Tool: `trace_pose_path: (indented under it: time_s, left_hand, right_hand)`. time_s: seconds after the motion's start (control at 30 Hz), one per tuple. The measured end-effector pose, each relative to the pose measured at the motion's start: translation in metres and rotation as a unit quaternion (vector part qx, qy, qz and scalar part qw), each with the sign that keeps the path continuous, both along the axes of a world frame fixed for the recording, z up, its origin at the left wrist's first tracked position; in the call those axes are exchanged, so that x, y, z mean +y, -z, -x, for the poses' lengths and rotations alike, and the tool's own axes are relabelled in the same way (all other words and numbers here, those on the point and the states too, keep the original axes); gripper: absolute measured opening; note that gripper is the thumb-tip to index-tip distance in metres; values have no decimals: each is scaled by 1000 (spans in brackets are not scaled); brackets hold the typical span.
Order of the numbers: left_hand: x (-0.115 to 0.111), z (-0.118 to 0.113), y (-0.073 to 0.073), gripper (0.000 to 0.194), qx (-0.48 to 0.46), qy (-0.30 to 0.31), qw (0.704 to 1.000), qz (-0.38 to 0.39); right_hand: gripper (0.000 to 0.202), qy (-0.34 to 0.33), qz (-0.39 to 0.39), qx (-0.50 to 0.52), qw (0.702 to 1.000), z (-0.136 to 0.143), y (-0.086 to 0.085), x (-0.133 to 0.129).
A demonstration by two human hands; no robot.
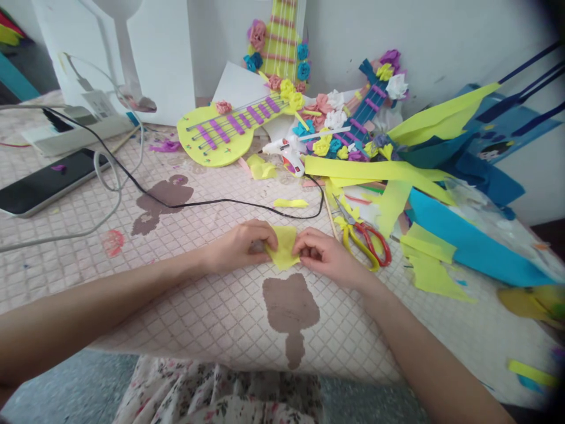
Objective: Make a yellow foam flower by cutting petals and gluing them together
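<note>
— Which container showed?
— A blue bag [503, 141] by the wall [445, 35]; its contents couldn't be told.
— Where was the small yellow paper [283, 244]?
— Between the left hand [241, 246] and the right hand [327, 256]; each pinched one side in its fingertips.

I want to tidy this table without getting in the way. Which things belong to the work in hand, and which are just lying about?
Belongs to the work:
small yellow paper piece, held by the left hand and right hand
scissors and yellow paper strip, probably
glue gun, perhaps

Likely just lying about:
phone
white cable
yellow guitar model, untouched
</note>
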State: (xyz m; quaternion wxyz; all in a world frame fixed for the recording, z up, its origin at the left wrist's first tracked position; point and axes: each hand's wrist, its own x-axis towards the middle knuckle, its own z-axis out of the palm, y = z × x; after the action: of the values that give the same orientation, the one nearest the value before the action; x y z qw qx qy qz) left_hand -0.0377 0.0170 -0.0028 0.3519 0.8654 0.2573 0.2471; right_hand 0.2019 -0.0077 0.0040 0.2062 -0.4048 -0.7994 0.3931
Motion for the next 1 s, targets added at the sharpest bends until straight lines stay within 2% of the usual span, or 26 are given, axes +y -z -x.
trace_pose_path:
  time_s: [0.07, 0.17, 0.37, 0.5, 0.73, 0.87, 1.0]
  left_hand:
    - [0, 1, 0, 8, 1, 17, 1000, -7]
    - [-1, 2, -1, 6, 8, 31, 999, -7]
    - [4, 0, -3, 7, 8, 22, 1000, 10]
    - [9, -5, -4, 7, 28, 14, 999, 9]
    - [5, -4, -1, 11, 13, 13, 1000, -7]
    - [4, 2, -1, 5, 17, 43, 999, -24]
    - [8, 8, -5, 12, 36, 79, 996, -12]
  right_hand:
    - [19, -10, -4, -2, 1000, 0, -1, -1]
    - [15, -21, -10, -8, 1000, 0, -2, -2]
    - [0, 30, -22, -7, 999, 5, 1, -2]
    - [6, 55, -25, -6, 998, 9, 2, -2]
    - [3, 44, -16, -19, 999, 8, 1, -3]
    - [5, 40, -25, -26, 999, 10, 1, -4]
    - [8, 50, -28, -34, 998, 12, -1, -5]
